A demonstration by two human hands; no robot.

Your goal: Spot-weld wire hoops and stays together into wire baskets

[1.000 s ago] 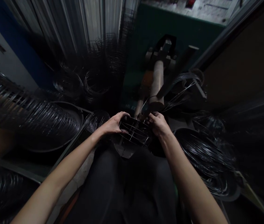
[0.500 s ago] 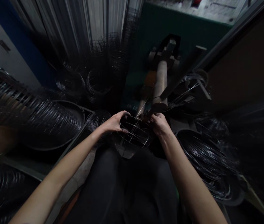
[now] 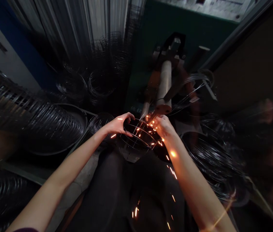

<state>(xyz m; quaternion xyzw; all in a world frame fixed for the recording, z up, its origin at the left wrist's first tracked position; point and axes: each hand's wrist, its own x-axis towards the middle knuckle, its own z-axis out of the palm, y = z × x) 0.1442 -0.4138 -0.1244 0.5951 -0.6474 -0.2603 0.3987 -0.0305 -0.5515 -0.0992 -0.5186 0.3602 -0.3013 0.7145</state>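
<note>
Green machine (image 3: 148,35): upper centre
Ribbed panel (image 3: 116,19): top, left of centre
Wire coils (image 3: 211,158): right
Wire frame (image 3: 140,130): centre, amid sparks (image 3: 163,140)
Left hand (image 3: 119,125): clamped on wire frame
Right hand (image 3: 164,127): grip, cannot tell

A: What kind of place?
B: Metal workshop, dimly lit. Green machine (image 3: 146,48), thick metal arm (image 3: 164,80) jutting out; orange sparks (image 3: 153,143) around a wire frame (image 3: 137,132) near its end.
A: Other signs?
B: Stacked wire rings (image 3: 44,117) at left, heaped wire (image 3: 211,158) at right, more coils (image 3: 72,85) by ribbed sheeting (image 3: 102,19) at the back.
</note>
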